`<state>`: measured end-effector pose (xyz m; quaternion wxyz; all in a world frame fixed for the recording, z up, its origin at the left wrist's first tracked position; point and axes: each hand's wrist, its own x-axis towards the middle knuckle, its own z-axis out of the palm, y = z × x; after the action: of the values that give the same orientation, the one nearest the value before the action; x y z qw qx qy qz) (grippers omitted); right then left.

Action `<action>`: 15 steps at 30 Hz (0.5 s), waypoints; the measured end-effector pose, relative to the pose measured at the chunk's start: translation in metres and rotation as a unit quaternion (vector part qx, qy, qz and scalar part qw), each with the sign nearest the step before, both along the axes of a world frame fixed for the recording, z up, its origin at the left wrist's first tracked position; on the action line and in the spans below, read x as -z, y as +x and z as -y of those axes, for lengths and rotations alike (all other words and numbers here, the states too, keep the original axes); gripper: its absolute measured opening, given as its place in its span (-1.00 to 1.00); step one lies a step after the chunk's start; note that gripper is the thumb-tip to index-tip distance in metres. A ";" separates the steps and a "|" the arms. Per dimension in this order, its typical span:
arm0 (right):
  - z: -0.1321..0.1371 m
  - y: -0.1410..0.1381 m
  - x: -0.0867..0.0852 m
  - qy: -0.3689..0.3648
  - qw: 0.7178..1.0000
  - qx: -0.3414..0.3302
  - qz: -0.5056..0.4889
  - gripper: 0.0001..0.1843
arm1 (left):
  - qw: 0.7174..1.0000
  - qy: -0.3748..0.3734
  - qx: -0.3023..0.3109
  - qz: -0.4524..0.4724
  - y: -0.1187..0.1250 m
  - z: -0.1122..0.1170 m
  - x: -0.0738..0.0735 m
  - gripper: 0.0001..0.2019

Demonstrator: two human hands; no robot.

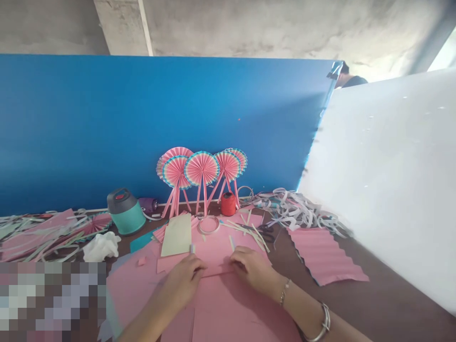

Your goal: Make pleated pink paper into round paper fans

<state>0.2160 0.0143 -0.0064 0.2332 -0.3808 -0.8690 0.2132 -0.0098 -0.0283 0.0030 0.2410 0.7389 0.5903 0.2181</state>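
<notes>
My left hand (pixel 184 280) and my right hand (pixel 251 270) rest side by side on a pink paper sheet (pixel 221 308) at the table's near edge. Both press down with curled fingers along a fold line of the pink paper (pixel 213 259) between them. A pale yellow-green paper piece (pixel 177 234) lies just beyond my left hand. A roll of clear tape (pixel 209 224) sits past it. Bracelets circle my right wrist and forearm.
Several pink pleated paper fans on sticks (pixel 201 171) lean against the blue board. A teal jar (pixel 124 211), a red thread spool (pixel 228 203), scissors (pixel 265 232), white paper strips (pixel 295 209), a pleated pink sheet (pixel 322 251) and crumpled white tissue (pixel 101 246) surround the work. A white board (pixel 392 180) stands right.
</notes>
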 end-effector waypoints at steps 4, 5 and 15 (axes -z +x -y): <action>-0.004 0.001 0.004 -0.027 0.999 0.014 -0.038 -0.80 | 1.000 0.003 -0.010 0.009 -0.001 -0.003 0.003 -0.73; -0.006 0.001 0.005 -0.036 0.998 0.026 -0.043 -0.81 | 1.000 0.002 -0.016 0.013 0.000 -0.003 0.003 -0.75; -0.013 -0.003 0.007 -0.100 0.990 0.092 -0.043 -0.85 | 0.998 -0.012 -0.059 0.006 0.001 -0.008 0.002 -0.79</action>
<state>0.2133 0.0270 -0.0129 0.2493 -0.4714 -0.7936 0.2929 -0.0091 -0.0201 0.0007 0.2398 0.6986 0.6340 0.2289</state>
